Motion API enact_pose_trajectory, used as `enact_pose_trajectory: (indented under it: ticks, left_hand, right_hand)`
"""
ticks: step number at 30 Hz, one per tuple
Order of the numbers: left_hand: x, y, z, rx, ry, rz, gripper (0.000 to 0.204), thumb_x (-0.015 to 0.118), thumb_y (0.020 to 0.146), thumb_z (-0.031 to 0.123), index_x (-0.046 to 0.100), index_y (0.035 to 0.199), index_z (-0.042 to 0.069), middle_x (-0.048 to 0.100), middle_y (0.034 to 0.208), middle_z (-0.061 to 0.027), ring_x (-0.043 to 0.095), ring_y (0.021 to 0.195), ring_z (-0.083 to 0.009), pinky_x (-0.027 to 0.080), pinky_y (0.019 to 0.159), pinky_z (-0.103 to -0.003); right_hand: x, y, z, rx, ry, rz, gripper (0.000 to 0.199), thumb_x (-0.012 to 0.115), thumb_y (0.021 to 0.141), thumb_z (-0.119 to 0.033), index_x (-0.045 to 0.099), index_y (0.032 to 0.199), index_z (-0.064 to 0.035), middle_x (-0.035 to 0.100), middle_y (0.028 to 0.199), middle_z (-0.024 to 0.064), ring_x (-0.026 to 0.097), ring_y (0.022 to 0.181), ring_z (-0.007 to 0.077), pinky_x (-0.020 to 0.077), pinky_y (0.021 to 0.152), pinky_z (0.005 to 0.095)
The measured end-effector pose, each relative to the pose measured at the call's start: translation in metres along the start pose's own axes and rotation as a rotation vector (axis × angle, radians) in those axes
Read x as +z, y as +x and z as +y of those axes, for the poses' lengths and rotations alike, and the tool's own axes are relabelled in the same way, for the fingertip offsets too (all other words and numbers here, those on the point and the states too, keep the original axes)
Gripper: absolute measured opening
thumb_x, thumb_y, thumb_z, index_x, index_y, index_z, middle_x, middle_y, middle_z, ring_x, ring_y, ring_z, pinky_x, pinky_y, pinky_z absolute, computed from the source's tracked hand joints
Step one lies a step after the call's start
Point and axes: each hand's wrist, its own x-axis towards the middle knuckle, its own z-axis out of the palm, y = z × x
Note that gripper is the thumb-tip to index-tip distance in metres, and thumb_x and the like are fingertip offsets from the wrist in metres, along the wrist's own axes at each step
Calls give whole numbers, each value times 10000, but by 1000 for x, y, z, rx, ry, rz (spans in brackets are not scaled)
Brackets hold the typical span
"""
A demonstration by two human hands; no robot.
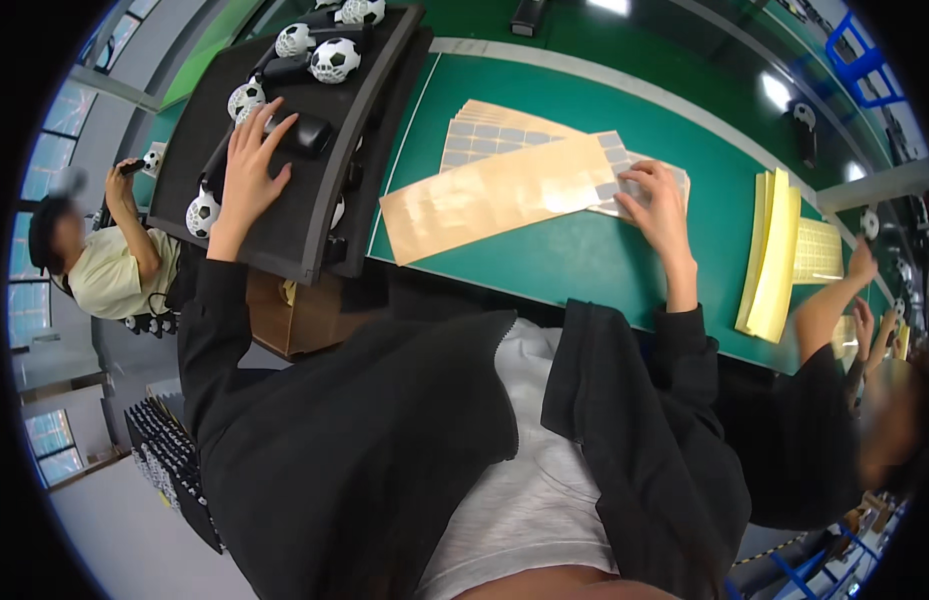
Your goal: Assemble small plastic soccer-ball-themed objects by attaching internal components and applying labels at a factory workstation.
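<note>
My left hand [250, 172] is over the black tray [189, 150] on the left, fingers spread at a black-handled device with a white-and-black soccer-ball head. The device's thick black end [306, 133] shows just right of my fingers, and its ball end is partly hidden under them. My right hand [658, 205] has its fingers bent and its thumb near them at the right end of a tan sheet [504, 195] with grey square stickers. Its fingertips pinch at the stickers; whether one has lifted off is too small to tell. More sticker sheets [474, 140] lie fanned underneath.
More soccer-ball devices [334, 62] lie in the tray. Yellow sheets [769, 255] are stacked on the right of the green table [484, 260]. A co-worker [834, 430] sits close on my right; another person [114, 250] handles a device at far left. A cardboard box [294, 315] is below the tray.
</note>
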Motion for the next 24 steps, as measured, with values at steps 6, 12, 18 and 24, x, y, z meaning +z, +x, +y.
enact_pose_trajectory:
  ticks: [6,12,18,24]
  left_hand:
    - [4,9,-6,174,202,-3,612,607,614,28,430,1197,85,431,1206,-60,458,1059,-243,353,903,-330]
    - [-27,-28,6,-162,-105,637,458,614,717,71,466,1147,19,526,1020,-113,524,896,-232,414,787,-324]
    - [-54,-45,112,-634,-1556,1091,426,289,847,327,416,1088,0,545,786,-90,538,687,-208,407,738,-306]
    - [20,-24,177,-646,-2055,224,508,414,772,420,465,1047,-5,538,722,-105,534,601,-200,440,554,-280]
  right_hand:
    - [16,-14,-13,-110,5,179,243,639,698,-106,623,931,-38,499,1040,102,484,919,255,404,795,314]
    - [21,-13,-7,-110,58,136,239,657,680,-117,623,905,-42,491,1011,111,474,915,259,389,790,321]
    - [26,-2,0,-172,56,119,204,653,674,-90,587,859,-35,485,954,87,468,885,240,375,794,323]
    - [14,0,-11,-87,-8,-45,172,645,668,-56,559,814,-28,484,917,60,457,868,215,369,793,309]
